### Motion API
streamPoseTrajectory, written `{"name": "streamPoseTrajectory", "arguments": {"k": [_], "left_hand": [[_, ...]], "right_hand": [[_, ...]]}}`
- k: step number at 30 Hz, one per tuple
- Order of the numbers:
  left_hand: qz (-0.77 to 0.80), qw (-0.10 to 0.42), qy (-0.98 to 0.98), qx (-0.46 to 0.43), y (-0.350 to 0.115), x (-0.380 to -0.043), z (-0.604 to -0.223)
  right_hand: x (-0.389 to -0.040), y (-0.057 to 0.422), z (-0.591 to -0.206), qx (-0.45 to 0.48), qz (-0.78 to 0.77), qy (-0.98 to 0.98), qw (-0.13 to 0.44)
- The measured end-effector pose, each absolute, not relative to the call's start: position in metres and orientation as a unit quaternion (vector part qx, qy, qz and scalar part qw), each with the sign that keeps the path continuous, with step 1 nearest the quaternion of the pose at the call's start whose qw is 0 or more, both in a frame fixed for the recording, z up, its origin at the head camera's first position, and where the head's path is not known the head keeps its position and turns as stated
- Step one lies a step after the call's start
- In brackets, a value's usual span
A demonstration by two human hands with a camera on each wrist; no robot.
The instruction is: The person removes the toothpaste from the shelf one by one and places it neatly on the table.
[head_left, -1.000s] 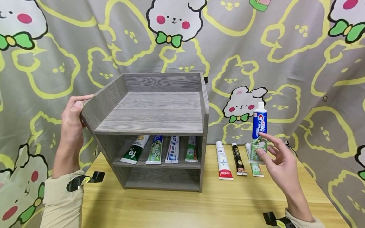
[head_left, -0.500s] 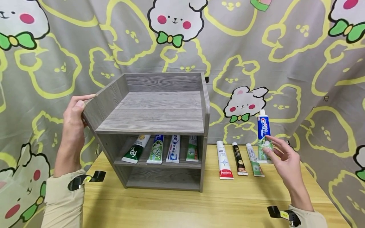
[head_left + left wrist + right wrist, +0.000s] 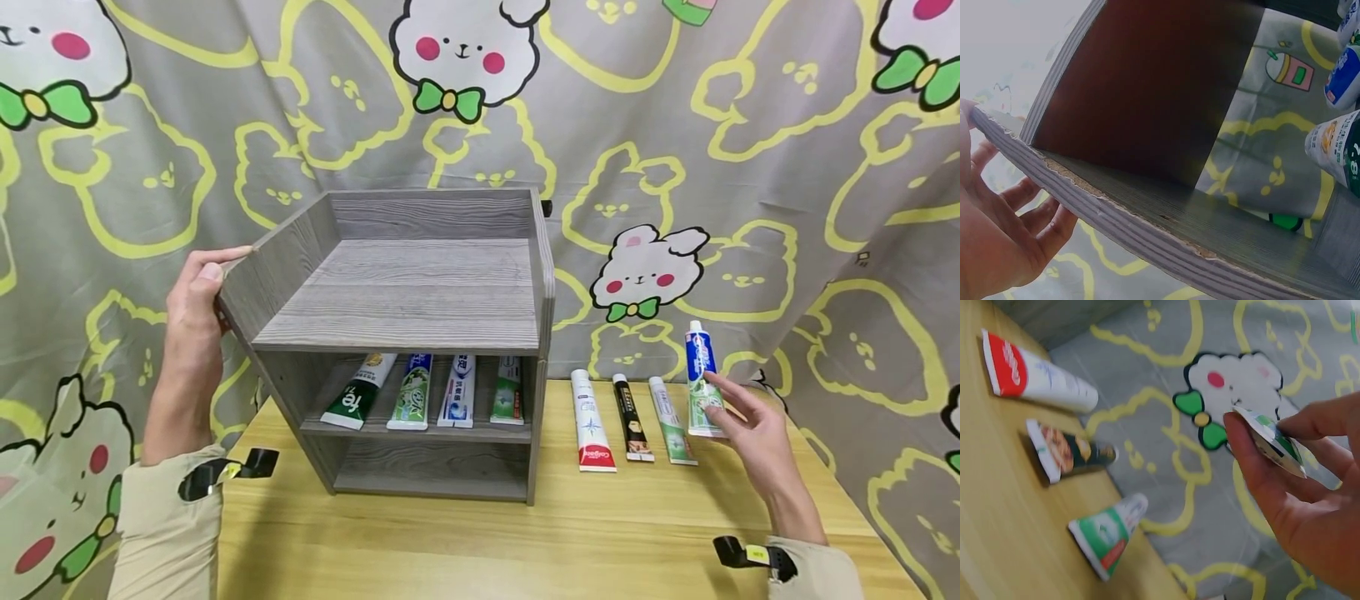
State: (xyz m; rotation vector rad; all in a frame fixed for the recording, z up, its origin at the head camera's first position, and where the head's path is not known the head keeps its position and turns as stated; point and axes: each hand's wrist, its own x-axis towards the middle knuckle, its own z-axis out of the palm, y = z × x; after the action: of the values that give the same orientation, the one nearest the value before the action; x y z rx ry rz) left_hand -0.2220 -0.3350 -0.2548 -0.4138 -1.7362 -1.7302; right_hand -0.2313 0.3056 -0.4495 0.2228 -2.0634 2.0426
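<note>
My right hand point(image 3: 759, 433) pinches the lower part of a blue, white and green Crest toothpaste tube point(image 3: 700, 362) between thumb and fingers, cap up. The right wrist view shows that tube point(image 3: 1270, 439) end-on. At the left, my left hand point(image 3: 197, 325) grips the side panel's edge of a grey wood-grain desktop shelf point(image 3: 427, 287), its thumb near the front edge. Left of the held tube lie a white-and-red Colgate tube point(image 3: 594, 429), a black tube point(image 3: 632, 421) and a green-and-white tube point(image 3: 672, 425), side by side on the table.
Several toothpaste tubes rest on the shelf's middle level, among them a dark green one point(image 3: 358, 393) and a white-and-blue one point(image 3: 458, 396). Below is a lower level point(image 3: 431, 471). The yellow wooden table point(image 3: 450, 550) backs onto a patterned grey curtain point(image 3: 480, 150).
My right hand has moved right and lowered the Crest tube, from in front of the green-and-white tube to its right side. The left hand stays on the shelf.
</note>
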Motion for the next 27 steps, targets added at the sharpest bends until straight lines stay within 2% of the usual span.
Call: {"name": "streamPoseTrajectory", "arguments": {"k": [4,9,20,27], "left_hand": [[-0.661,0.319,-0.660,-0.161,-0.334,-0.222,-0.254],[-0.661,0.317,-0.662,-0.159,-0.334,-0.221,-0.254],[-0.656,0.318,-0.665,-0.163,-0.335,-0.220,-0.254],[-0.652,0.319,-0.668,-0.161,-0.335,-0.220,-0.255]], "right_hand": [[-0.234,0.316,-0.458,0.052,0.669,-0.734,0.105],[-0.238,0.326,-0.467,0.012,0.604,-0.788,0.120],[-0.244,0.341,-0.490,-0.035,0.580,-0.803,0.132],[-0.247,0.346,-0.506,-0.063,0.651,-0.749,0.102]]}}
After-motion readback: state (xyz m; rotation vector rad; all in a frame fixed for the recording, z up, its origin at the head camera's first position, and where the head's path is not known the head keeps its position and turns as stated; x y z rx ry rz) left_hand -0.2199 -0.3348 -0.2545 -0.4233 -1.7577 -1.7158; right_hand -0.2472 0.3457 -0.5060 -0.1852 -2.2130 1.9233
